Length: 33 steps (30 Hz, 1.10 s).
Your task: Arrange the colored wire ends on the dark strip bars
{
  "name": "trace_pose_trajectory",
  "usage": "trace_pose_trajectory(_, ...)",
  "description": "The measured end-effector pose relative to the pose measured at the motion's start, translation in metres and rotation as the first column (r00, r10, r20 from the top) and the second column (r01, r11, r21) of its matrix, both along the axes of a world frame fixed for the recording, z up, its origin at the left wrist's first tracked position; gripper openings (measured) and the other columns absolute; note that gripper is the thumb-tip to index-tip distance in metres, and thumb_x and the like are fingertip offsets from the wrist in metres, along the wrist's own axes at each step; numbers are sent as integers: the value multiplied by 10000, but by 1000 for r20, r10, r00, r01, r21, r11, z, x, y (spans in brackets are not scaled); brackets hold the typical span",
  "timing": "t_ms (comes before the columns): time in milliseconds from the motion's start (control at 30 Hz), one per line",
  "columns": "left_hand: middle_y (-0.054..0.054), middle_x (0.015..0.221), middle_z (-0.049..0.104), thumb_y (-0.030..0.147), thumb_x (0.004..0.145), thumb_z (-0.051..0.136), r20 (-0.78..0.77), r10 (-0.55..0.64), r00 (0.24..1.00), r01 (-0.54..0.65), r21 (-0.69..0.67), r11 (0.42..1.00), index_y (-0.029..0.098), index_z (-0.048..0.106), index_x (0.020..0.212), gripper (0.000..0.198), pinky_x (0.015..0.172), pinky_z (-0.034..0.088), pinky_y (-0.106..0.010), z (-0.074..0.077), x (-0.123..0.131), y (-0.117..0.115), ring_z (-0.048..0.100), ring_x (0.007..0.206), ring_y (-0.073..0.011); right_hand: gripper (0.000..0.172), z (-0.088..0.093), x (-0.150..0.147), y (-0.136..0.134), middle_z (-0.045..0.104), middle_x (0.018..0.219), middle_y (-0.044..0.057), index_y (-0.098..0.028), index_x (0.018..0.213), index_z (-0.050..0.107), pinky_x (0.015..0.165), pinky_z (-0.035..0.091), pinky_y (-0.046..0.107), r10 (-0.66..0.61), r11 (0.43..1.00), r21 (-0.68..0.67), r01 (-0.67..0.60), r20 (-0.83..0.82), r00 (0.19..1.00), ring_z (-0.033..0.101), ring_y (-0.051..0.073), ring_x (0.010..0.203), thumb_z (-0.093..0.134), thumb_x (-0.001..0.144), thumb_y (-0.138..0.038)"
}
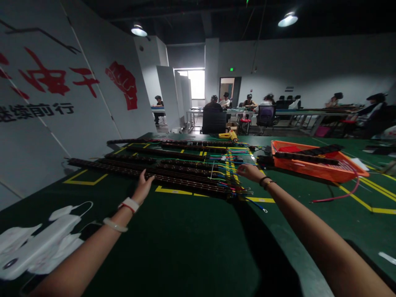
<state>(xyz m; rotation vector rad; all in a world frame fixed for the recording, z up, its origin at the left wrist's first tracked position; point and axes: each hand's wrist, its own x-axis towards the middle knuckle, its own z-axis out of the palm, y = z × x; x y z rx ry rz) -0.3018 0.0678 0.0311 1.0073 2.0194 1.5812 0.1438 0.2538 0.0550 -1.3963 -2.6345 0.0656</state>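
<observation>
1. White device (40,245) lay by the worktop's (173,243) left edge.
2. Left hand (143,186), unclasped, was at dark bundles (185,183) running toward that edge.
3. Right hand (250,171), grasp unclear, seemingly handled wires (223,180); next called for precise pinching.

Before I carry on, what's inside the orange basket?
Two black strips lie across the orange basket, with something red, unclear, beside them. A red cable trails over its edge. Whatever lies beneath the strips is covered.

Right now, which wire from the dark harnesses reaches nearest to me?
The blue wire tipped with a ring terminal; it extends over the green table, beyond the other wires.
</observation>
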Motion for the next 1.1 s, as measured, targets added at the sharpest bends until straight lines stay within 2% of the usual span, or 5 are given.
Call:
trace_pose_trajectory(333, -2, 1495, 306, 351, 663, 712, 87, -277, 957, 282, -51, 958, 382, 506, 1252, 625, 1156, 74, -435, 27, 92, -113, 140, 1407, -255, 321, -11, -83, 18, 548, 1170, 81, -163, 1174, 529, 834, 499, 403, -97, 989, 125, 85, 96, 991, 570, 195, 985, 528, 906, -340)
trace_pose_trajectory(633, 11, 1469, 353, 413, 689, 672, 143, -255, 957, 271, -110, 956, 410, 510, 1248, 582, 1151, 103, -466, 34, 86, -172, 202, 1395, -260, 329, 10, -98, 24, 584, 1101, 81, -140, 1182, 516, 837, 479, 401, -169, 965, 225, 135, 138, 976, 586, 191, 948, 489, 926, -346)
trace_pose_trajectory(900, -131, 1286, 567, 407, 841, 489, 579, -563, 590, 516, 266, 814, 180, 617, 1133, 392, 1106, 296, -426, 53, 113, -97, 473, 1248, -266, 302, 125, -116, 19, 593, 1083, 208, -73, 1118, 499, 795, 407, 324, -95, 915, 402, 43, 112, 989, 572, 245, 1013, 258, 938, -98)
trace_pose_trajectory(1000, -234, 1292, 528, 492, 868, 366, 786, -522, 331, 404, 382, 831, 58, 498, 1248, 591, 1036, 383, -455, 66, 119, -32, 498, 1219, -296, 308, 153, -128, -4, 583, 1092, 226, -73, 1133, 476, 777, 416, 331, -91, 889, 457, 36, 99, 991, 589, 245, 987, 238, 941, -108)
trace_pose_trajectory(1100, -295, 1292, 488, 561, 868, 253, 859, -383, 338, 122, 364, 923, 19, 464, 1260, 701, 930, 470, -468, 77, 114, 30, 521, 1184, -324, 308, 168, -133, -34, 593, 1067, 212, -77, 1127, 463, 754, 425, 320, -74, 871, 490, 20, 91, 993, 605, 239, 954, 217, 944, -112)
